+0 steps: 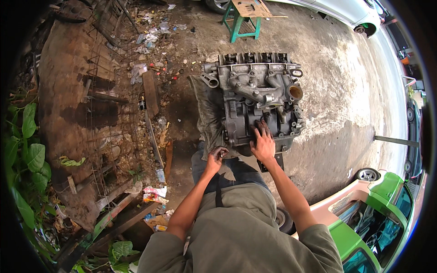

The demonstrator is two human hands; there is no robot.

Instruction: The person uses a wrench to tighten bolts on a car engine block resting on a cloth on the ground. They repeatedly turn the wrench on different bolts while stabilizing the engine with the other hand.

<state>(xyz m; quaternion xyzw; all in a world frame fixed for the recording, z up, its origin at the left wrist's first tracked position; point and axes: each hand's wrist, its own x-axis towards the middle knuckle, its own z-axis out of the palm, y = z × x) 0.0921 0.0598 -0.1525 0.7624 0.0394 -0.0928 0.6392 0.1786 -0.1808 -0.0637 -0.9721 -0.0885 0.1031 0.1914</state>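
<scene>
An engine block point(236, 122) with a manifold point(257, 91) on its upper part fills the middle of the head view, over a dirty grey cloth point(204, 104). My right hand point(263, 143) lies on the lower part of the block, its fingers spread across the dark metal. My left hand point(216, 157) is curled just below the block's lower left corner, near the cloth; whatever small thing may be in its fingers is too small to name. A dark bracket point(276, 164) shows under the block, beside my right wrist.
A green stool point(234, 31) with a board stands beyond the block. A white car point(346, 11) is at the top right, a green vehicle point(334, 234) at the lower right. Rusty boards point(68, 150), wire mesh, litter and leafy plants point(34, 154) line the left side. A post point(393, 140) lies right.
</scene>
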